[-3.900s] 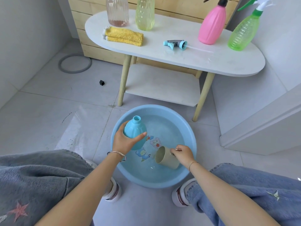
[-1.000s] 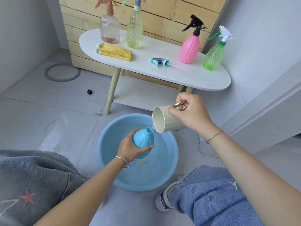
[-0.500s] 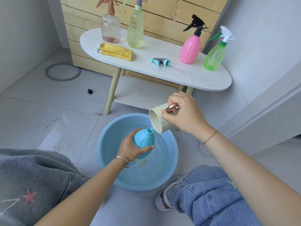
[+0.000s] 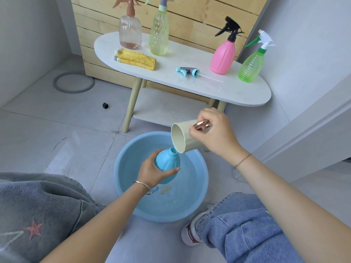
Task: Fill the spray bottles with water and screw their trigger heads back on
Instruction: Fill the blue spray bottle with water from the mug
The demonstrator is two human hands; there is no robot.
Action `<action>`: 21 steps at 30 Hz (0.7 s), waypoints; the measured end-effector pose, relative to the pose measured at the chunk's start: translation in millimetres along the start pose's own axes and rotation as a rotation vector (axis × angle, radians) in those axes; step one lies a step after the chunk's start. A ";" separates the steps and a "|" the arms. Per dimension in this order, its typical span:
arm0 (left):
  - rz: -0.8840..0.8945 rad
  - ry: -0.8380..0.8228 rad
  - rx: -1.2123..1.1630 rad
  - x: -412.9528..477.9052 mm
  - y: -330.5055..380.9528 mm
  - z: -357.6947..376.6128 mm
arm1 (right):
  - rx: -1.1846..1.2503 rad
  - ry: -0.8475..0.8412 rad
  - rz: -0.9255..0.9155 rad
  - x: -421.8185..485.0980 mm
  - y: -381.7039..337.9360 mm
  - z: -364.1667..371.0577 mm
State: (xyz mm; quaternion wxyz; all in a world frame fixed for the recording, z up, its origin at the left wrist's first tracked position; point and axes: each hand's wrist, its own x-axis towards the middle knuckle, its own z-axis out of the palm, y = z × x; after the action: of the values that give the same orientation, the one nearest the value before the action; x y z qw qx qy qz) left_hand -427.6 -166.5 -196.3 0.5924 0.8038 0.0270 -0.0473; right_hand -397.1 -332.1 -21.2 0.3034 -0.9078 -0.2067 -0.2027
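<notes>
Over the basin (image 4: 125, 168), left fingers (image 4: 171, 170) grip the blue bottle (image 4: 167, 162), right fingers (image 4: 206, 115) hold the tilted cup (image 4: 190, 142).

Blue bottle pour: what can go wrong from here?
1. The cream cup has a wide rim tipped over the narrow neck of the blue bottle, so water may miss; the basin below should catch most.
2. Only the left hand grips the tilted blue bottle; a slip would drop it into the basin.
</notes>
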 end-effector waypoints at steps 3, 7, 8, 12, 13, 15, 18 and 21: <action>-0.006 0.025 -0.039 -0.3 6.9 -3.3 | 0.294 0.179 0.381 -3.4 12.8 0.1; 0.014 0.050 -0.101 3.5 21.8 -8.3 | 0.580 0.332 0.778 -18.8 31.3 19.7; 0.013 0.058 -0.125 4.4 26.6 -9.2 | 0.622 0.332 0.847 -24.6 35.7 28.4; 0.033 0.071 -0.197 5.0 45.9 -9.0 | 0.718 0.272 1.061 -46.2 45.6 65.6; 0.042 0.067 -0.203 4.4 50.0 -8.7 | 0.722 0.250 1.083 -49.9 46.0 73.0; 0.056 0.056 -0.210 4.0 55.1 -8.5 | 0.743 0.215 1.101 -53.9 43.6 84.5; 0.083 0.033 -0.215 2.6 61.2 -7.7 | 0.791 0.178 1.113 -54.4 34.9 94.9; 0.087 0.036 -0.226 1.3 67.3 -6.9 | 0.877 0.163 1.117 -52.6 24.7 100.6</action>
State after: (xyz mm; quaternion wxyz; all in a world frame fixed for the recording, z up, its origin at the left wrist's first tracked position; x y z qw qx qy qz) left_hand -419.3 -179.9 -130.5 0.6800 0.7332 0.0080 -0.0035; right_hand -404.1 -299.5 -132.5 0.7133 -0.6545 0.2499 0.0175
